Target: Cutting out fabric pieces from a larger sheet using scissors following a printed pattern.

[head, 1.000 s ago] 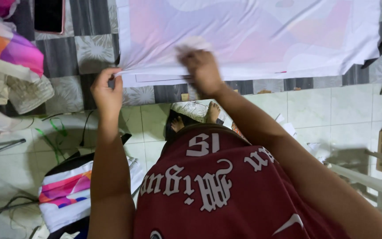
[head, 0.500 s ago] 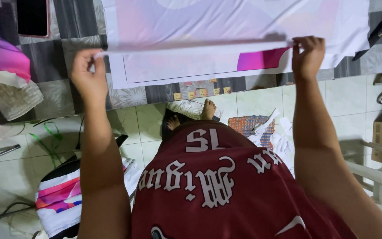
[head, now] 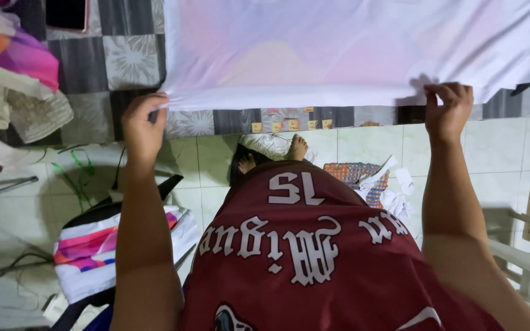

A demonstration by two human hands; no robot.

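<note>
Head camera, looking steeply down (close).

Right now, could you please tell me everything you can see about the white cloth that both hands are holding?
The white cloth is a thin, soft-looking fabric with faint pink, purple and pale yellow tints showing through it. It lies spread flat on a grey and white checked surface, its near edge folded into a straight doubled hem. The left hand pinches the near left corner, and the right hand pinches the near edge towards the right. Its far edge runs out of view.
</note>
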